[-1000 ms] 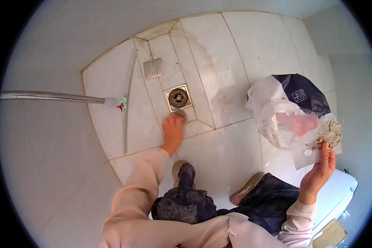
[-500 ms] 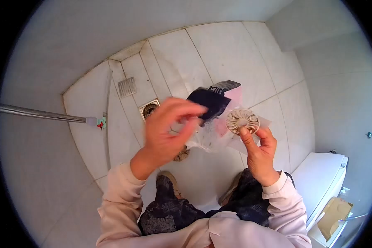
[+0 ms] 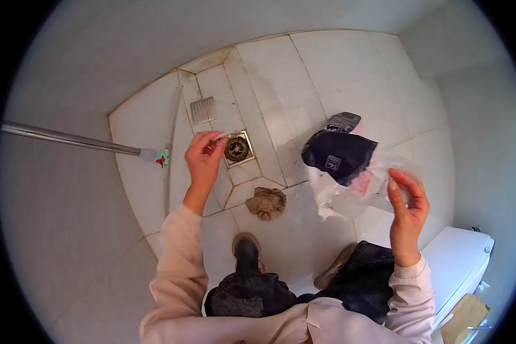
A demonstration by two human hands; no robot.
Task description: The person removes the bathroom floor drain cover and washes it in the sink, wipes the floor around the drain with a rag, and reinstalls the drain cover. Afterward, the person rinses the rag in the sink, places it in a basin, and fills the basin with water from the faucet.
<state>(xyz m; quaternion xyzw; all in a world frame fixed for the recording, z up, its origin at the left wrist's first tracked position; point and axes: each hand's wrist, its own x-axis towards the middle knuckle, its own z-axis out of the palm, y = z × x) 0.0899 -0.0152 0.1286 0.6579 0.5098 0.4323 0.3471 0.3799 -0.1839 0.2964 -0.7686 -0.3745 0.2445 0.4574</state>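
My left hand [image 3: 203, 157] is beside the open floor drain [image 3: 237, 150], fingers closed on a pale, thin drain cover [image 3: 228, 136] seen nearly edge-on. The drain has a square metal frame around a dark round hole. On the right, my right hand [image 3: 406, 209] pinches the edge of a clear plastic bag [image 3: 341, 200]. Against the bag lies a dark navy packet [image 3: 338, 157] with a small pale label. Pink shows through the plastic below it.
A slotted metal grate [image 3: 202, 110] lies on the tiles beyond the drain. Crumpled brown paper [image 3: 267, 203] sits near my foot. A squeegee's metal pole [image 3: 69, 137] crosses from the left. To the right stands a white box-like unit [image 3: 456, 258] with cardboard [image 3: 467, 321] by it.
The round drain cover has passed from my right hand to my left, which moved left to the drain. My right hand moved right and took hold of the plastic bag.
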